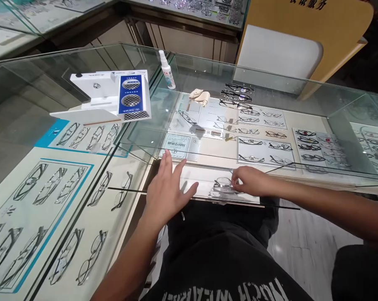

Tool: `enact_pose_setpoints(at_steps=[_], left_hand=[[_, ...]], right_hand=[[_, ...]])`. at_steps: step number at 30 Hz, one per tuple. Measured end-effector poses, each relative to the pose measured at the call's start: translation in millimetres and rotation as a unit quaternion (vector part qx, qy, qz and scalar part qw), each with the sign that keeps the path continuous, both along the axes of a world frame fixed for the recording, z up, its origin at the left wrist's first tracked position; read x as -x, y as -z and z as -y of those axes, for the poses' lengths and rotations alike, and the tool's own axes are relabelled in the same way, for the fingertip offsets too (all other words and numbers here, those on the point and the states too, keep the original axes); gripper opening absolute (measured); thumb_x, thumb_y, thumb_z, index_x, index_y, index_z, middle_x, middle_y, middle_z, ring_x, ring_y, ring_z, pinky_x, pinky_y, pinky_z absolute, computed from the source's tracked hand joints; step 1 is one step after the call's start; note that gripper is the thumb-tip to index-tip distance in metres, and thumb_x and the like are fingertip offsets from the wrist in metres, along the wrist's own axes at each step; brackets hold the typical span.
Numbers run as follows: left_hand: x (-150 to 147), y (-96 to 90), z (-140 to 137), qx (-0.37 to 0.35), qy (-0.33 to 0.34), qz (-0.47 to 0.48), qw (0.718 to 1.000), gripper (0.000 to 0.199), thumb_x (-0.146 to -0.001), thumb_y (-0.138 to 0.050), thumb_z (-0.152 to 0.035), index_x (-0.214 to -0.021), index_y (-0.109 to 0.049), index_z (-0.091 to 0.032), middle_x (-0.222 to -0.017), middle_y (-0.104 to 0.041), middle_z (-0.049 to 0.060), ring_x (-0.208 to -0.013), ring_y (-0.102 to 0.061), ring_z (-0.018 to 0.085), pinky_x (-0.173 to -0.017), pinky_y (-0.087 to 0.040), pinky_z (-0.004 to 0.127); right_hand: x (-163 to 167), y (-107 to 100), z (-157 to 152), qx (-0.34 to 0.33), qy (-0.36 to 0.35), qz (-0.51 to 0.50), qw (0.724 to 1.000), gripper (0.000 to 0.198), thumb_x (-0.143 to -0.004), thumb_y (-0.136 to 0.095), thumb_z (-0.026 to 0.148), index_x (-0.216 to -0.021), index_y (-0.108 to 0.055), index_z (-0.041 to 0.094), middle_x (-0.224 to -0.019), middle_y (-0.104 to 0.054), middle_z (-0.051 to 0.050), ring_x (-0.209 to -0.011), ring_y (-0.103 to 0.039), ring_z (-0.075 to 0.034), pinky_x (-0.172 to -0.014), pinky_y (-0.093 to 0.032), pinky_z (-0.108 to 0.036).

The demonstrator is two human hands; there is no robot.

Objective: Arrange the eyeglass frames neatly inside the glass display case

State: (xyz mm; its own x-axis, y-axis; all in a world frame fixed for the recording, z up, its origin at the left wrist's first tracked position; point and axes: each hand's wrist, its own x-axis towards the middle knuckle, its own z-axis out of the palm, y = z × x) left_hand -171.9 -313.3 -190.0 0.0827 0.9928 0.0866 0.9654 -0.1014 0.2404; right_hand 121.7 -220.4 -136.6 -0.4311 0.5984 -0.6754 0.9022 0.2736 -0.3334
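Observation:
My left hand [170,188] has its fingers spread, and it holds nothing. It is over the left end of a white pull-out drawer [203,175], by the front edge of the glass counter. At the drawer's right part, my right hand [247,179] is closed, with thumb and fingertips pinched at the side of a pair of eyeglasses [223,182]. One or more further clear-looking frames seem to lie just below that pair. My fingertips partly hide the near side of the eyeglasses.
On the glass top stand a white spray bottle [166,71] and an opened white-and-blue box [134,96]. Further right lie a beige cloth [199,97] and several stacked dark eyeglasses [235,97]. Eyeglasses on display boards [265,144] fill the case below. Glass edges run across the front.

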Motion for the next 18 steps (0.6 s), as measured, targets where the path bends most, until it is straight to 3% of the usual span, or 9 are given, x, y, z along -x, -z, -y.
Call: enact_pose_setpoints(at_steps=[5, 9, 13, 18], left_hand=[[0.5, 1.5, -1.0, -0.003, 0.002, -0.005, 1.000, 0.079, -0.108, -0.065, -0.062, -0.171, -0.055, -0.016, -0.190, -0.009, 0.025, -0.176, -0.022, 0.045, -0.111, -0.064, 0.057], [-1.0, 0.7, -1.1, 0.005, -0.003, -0.007, 1.000, 0.078, -0.108, -0.066, -0.062, -0.170, -0.056, -0.015, -0.190, -0.008, 0.025, -0.177, -0.019, 0.043, -0.113, -0.063, 0.055], [-2.4, -1.5, -0.6, 0.004, -0.002, -0.004, 1.000, 0.078, -0.108, -0.067, -0.061, -0.170, -0.056, -0.015, -0.190, -0.008, 0.025, -0.178, -0.019, 0.042, -0.114, -0.062, 0.054], [-2.0, -2.0, 1.0, 0.002, -0.002, -0.005, 1.000, 0.077, -0.109, -0.064, -0.063, -0.171, -0.056, -0.017, -0.191, -0.007, 0.024, -0.177, -0.021, 0.043, -0.106, -0.066, 0.052]], right_hand=[[18.5, 86.8, -46.1, -0.160, -0.022, 0.010, 0.987, 0.021, -0.113, -0.068, 0.017, -0.114, -0.088, 0.014, -0.131, -0.078, -0.015, -0.129, -0.067, -0.033, -0.097, -0.052, -0.035], [29.3, 137.0, -80.1, -0.239, -0.082, 0.035, 0.967, 0.029, -0.111, -0.061, 0.011, -0.117, -0.089, 0.007, -0.136, -0.075, -0.020, -0.129, -0.062, -0.037, -0.106, -0.048, -0.043], [33.2, 162.6, -92.8, -0.283, -0.102, 0.009, 0.954, 0.030, -0.110, -0.060, 0.012, -0.113, -0.089, 0.005, -0.127, -0.075, -0.021, -0.125, -0.060, -0.039, -0.110, -0.044, -0.046], [39.5, 167.5, -96.3, -0.274, -0.096, 0.018, 0.957, 0.026, -0.105, -0.064, 0.012, -0.109, -0.088, 0.005, -0.125, -0.074, -0.023, -0.126, -0.057, -0.039, -0.111, -0.040, -0.046]])
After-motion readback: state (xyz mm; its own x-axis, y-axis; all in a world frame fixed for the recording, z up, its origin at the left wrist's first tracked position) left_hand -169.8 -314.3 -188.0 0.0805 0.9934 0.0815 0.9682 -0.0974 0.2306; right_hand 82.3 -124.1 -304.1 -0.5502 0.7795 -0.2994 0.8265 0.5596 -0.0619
